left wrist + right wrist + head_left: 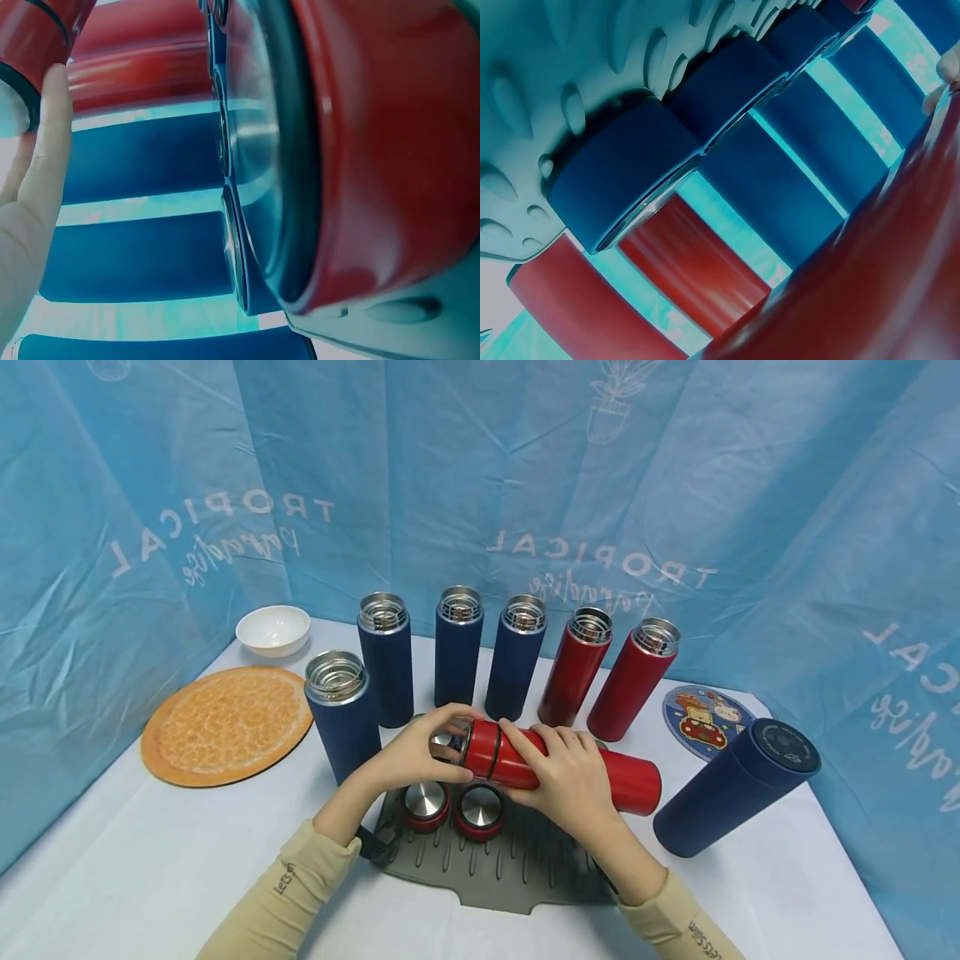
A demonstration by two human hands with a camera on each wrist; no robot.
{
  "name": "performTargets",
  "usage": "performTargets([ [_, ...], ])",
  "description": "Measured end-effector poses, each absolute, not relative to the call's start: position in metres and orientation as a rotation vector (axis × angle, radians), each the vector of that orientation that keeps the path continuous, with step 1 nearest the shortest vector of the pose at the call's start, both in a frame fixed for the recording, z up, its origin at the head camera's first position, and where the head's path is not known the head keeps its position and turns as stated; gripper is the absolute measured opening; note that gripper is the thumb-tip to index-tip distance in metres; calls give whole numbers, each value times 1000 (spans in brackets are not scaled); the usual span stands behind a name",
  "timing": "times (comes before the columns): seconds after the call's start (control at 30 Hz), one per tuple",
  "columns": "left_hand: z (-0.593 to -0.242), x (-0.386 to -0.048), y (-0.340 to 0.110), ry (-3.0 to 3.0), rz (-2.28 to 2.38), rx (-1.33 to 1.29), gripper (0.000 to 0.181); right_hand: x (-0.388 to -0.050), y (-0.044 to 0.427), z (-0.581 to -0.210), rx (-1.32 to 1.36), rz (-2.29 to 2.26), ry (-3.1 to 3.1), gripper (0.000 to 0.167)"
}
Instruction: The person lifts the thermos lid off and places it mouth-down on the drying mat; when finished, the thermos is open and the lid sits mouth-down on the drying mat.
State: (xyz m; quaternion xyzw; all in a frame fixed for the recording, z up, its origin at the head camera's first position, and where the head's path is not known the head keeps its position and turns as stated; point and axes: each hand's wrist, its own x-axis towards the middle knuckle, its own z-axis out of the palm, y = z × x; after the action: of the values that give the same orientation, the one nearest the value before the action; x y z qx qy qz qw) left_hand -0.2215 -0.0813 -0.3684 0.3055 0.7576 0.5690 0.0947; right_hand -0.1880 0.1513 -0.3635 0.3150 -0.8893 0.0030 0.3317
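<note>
A red thermos bottle [633, 782] lies nearly level in the air above a grey ribbed mat [495, 885]. My right hand [566, 768] grips its body from above. At the bottle's left end, my left hand [412, 753] holds the lid [486, 748] between thumb and fingers. A dark ring separates lid and body. Below on the mat, two red lids [424, 802] lie with their steel faces up. The right wrist view shows blue lids [619, 169] on the mat too, largely hidden by my hands in the head view.
Behind the mat stand several blue bottles [459, 647] and two red bottles [633, 681], all lidless. At right, a blue bottle [727, 793] has its lid on, near a round picture mat [705, 722]. To the left are a white bowl [273, 631] and an orange round mat [225, 727].
</note>
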Motion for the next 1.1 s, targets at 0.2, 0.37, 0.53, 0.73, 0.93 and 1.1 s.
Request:
performTargets([
  [0.2,-367,-220,-78,2252,1681,781,58,-188,151,-366,826,18,-2322,90],
  [0.37,-366,-220,-75,2270,1672,665,49,-188,151,-367,835,18,-2298,89],
  [0.53,-368,-221,-73,2303,1652,609,51,-188,151,-366,846,18,-2284,90],
  [0.73,-369,-218,-77,2229,1690,851,77,-187,152,-364,831,2,-2288,90],
  [0.93,-368,-216,-77,2173,1723,1038,71,-188,153,-364,827,8,-2281,89],
  [1.1,-366,-217,-77,2181,1727,976,65,-189,153,-365,828,16,-2272,90],
])
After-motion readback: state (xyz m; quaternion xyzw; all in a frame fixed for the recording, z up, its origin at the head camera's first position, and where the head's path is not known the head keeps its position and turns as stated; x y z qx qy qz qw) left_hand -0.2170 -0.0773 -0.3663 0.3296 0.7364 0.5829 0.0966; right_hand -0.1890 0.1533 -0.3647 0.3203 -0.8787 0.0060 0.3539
